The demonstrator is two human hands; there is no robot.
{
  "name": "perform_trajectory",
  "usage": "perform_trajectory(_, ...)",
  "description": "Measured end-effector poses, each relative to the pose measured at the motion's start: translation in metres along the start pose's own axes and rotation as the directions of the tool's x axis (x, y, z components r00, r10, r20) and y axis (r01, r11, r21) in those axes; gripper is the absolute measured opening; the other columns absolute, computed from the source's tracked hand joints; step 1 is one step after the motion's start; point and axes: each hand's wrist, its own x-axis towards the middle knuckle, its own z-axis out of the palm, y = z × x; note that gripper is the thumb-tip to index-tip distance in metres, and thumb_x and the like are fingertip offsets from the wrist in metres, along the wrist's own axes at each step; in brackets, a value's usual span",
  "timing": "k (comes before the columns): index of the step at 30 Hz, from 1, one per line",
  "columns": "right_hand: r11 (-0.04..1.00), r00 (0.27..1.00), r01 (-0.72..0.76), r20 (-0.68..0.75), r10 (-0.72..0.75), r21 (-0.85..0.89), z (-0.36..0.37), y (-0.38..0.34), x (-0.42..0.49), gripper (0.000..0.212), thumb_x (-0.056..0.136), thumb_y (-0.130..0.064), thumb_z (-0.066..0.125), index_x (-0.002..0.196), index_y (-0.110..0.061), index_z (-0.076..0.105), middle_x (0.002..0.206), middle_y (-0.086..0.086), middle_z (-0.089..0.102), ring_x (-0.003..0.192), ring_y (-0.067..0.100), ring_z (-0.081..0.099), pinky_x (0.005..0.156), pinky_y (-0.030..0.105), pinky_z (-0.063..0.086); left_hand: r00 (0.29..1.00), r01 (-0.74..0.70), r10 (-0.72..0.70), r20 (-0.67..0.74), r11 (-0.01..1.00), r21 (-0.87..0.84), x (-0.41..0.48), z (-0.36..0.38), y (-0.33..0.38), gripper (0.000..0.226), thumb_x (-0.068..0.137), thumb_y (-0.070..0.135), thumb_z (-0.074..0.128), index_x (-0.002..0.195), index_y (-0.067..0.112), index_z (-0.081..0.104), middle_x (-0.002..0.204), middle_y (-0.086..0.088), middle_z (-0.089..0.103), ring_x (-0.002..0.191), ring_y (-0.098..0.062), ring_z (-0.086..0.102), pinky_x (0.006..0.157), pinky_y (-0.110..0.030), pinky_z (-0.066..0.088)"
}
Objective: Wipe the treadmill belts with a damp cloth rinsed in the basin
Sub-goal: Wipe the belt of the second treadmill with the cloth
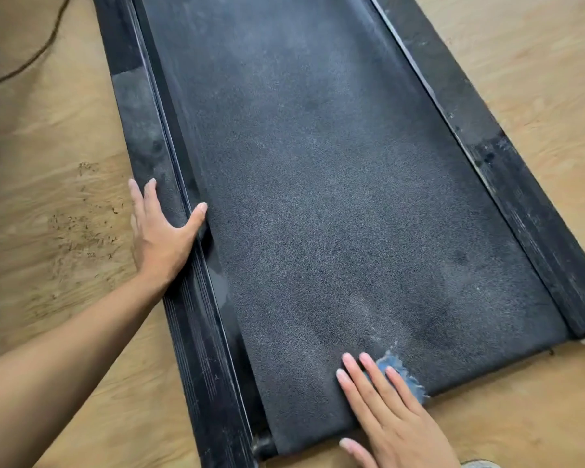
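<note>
The black treadmill belt runs from the near edge away up the view, dusty and mottled with grey streaks. My right hand lies flat with straight fingers at the belt's near end, pressing a blue cloth whose frayed edge shows beyond the fingertips. My left hand rests spread on the left side rail, thumb reaching toward the belt's edge, holding nothing.
The right side rail is scuffed and dusty. Wooden floor surrounds the treadmill, with a scratched patch on the left. A dark cable lies on the floor at the far left. The basin is out of view.
</note>
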Motion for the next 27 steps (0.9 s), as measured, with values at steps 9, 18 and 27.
perform_trajectory(9, 0.923, 0.979, -0.202, 0.074, 0.188, 0.327, -0.032, 0.024, 0.125, 0.072, 0.107, -0.055, 0.035, 0.166, -0.015, 0.025, 0.176, 0.005, 0.009, 0.163, 0.025, 0.001, 0.129, 0.048, 0.004, 1.0, -0.002, 0.002, 0.001, 1.0, 0.009, 0.0, 0.0, -0.001, 0.092, 0.09, 0.071, 0.062, 0.163, 0.03, 0.024, 0.177, 0.007, 0.002, 0.155, -0.029, 0.029, 0.118, -0.055, 0.036)
perform_trajectory(18, 0.966, 0.989, -0.15, 0.042, 0.144, 0.212, -0.006, 0.025, 0.105, 0.082, 0.104, -0.056, 0.042, 0.164, -0.003, 0.022, 0.174, 0.015, 0.01, 0.162, 0.029, 0.008, 0.128, 0.045, 0.016, 1.0, 0.009, -0.009, 0.006, 1.0, 0.03, 0.001, 0.001, 0.001, 0.088, 0.092, 0.07, 0.059, 0.162, 0.03, 0.023, 0.177, 0.008, 0.002, 0.153, -0.033, 0.031, 0.114, -0.058, 0.037)
perform_trajectory(27, 0.976, 0.997, 0.077, -0.02, -0.074, 0.202, 0.004, 0.048, 0.022, 0.055, 0.108, -0.008, 0.02, 0.162, -0.004, 0.032, 0.172, 0.012, 0.025, 0.159, 0.028, 0.022, 0.125, 0.04, 0.021, 1.0, 0.0, 0.0, -0.001, 1.0, 0.017, 0.003, 0.002, -0.001, 0.084, 0.093, 0.069, 0.055, 0.161, 0.03, 0.025, 0.177, 0.003, 0.004, 0.155, -0.031, 0.028, 0.119, -0.055, 0.033)
